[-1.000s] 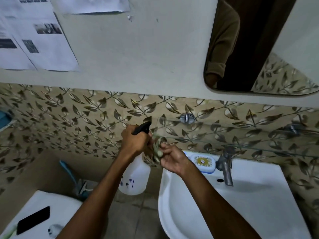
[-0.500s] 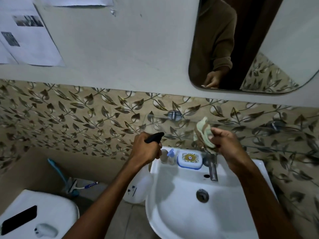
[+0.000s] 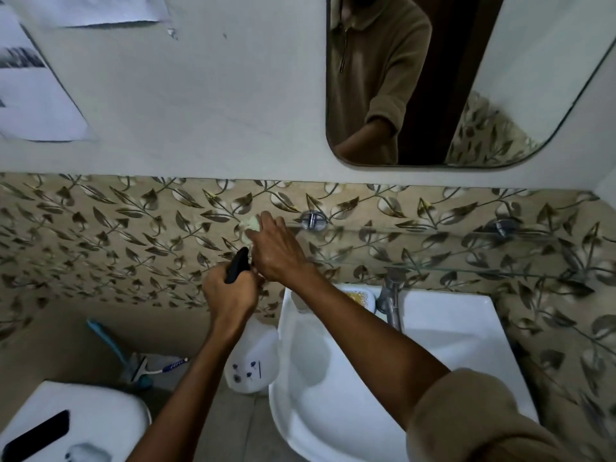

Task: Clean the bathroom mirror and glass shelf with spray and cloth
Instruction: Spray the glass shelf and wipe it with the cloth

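A person's right hand [image 3: 276, 251] presses a pale cloth [image 3: 250, 225] under loosely bent fingers at the left end of the glass shelf [image 3: 433, 258] above the basin [image 3: 450, 315]. The left hand [image 3: 230, 291] grips the spray bottle [image 3: 253, 358] by its black trigger. Hard pressure at the unsupported end could strain the shelf's brackets.

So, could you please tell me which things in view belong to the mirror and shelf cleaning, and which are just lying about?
Part of the job:
- spray bottle, gripped by the left hand
- cloth, held by the right hand
- glass shelf
- mirror

Just lying about:
- phone on the white surface at lower left
- soap dish
- tap
- papers on the wall
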